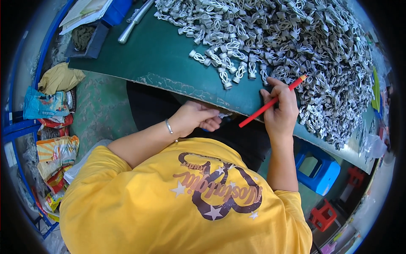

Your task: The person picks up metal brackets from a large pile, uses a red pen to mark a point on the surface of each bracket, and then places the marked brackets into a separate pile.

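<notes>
My right hand [282,106] is over the table's near edge, with a slim red pencil-like rod [259,113] lying slanted between thumb and palm. Its thumb and forefinger reach to the fringe of a big heap of silver metal fittings [321,67], each with a ribbed collar and looped strands. One fitting [263,73] lies just by those fingertips. Below the table edge, in front of my body, my left hand [192,119] is closed, pinching a small silvery piece [224,114]. Its fingers hide most of that piece, so its exact shape is unclear.
The green tabletop [148,51] has a worn front edge. A metal bar [134,23], a grey bin [91,42] and a blue bin [116,12] sit at the far left. Bags [57,152] line a blue rack at left. Blue [321,171] and red [323,215] stools stand at right.
</notes>
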The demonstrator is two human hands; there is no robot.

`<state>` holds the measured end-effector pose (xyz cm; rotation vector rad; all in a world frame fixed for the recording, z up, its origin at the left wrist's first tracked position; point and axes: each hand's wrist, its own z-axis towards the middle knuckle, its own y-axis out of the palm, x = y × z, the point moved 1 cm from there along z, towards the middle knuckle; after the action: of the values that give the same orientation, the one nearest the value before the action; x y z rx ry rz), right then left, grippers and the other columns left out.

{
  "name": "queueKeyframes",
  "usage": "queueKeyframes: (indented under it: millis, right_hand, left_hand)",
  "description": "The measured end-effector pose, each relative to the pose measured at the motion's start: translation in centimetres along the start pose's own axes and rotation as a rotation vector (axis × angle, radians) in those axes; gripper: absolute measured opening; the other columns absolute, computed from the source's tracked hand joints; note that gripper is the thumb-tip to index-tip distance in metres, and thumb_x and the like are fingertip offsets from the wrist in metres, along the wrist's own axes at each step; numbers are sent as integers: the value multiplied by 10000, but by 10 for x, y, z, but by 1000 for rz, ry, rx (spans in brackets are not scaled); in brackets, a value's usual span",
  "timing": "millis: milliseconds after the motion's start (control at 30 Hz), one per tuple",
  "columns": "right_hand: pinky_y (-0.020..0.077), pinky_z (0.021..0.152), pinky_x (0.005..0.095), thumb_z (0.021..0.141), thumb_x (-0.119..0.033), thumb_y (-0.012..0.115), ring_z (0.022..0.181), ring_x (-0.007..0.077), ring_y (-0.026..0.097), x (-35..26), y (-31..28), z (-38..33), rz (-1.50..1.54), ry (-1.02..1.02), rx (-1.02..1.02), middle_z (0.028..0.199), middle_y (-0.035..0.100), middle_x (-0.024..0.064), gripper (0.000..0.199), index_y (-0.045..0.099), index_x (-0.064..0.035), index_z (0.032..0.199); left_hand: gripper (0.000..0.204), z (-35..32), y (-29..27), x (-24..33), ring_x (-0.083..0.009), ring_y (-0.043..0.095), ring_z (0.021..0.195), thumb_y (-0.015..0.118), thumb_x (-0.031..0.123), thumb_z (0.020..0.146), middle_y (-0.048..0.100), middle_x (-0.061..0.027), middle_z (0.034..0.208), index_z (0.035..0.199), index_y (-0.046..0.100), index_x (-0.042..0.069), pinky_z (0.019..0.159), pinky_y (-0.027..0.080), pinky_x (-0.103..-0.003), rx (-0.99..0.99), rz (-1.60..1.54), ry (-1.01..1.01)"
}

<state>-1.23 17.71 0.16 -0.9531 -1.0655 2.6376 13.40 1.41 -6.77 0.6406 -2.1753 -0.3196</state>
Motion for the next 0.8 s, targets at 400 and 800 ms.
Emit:
queueKeyframes:
  millis: [400, 800]
  right_hand:
    - [517, 568, 210, 846, 60, 558, 691, 150, 629, -24, -15, -13, 1076, 528, 40, 910, 610, 188, 210, 379, -48, 824]
    - [554, 747, 314, 771, 127, 610, 948, 292, 620, -24, 4, -22, 1152, 259, -38, 1011, 566, 216, 315, 355, -45, 840]
  left_hand:
    - [244, -39, 39, 53, -148, 647, 780, 612, -10, 832, 630, -119, 903, 1062, 548, -57, 684, 536, -239, -205, 398, 417]
    - [263, -37, 44, 72, -143, 634, 787, 660, -80, 758, 584, -114, 911, 1012, 595, -59, 669, 529, -225, -118, 549, 1005]
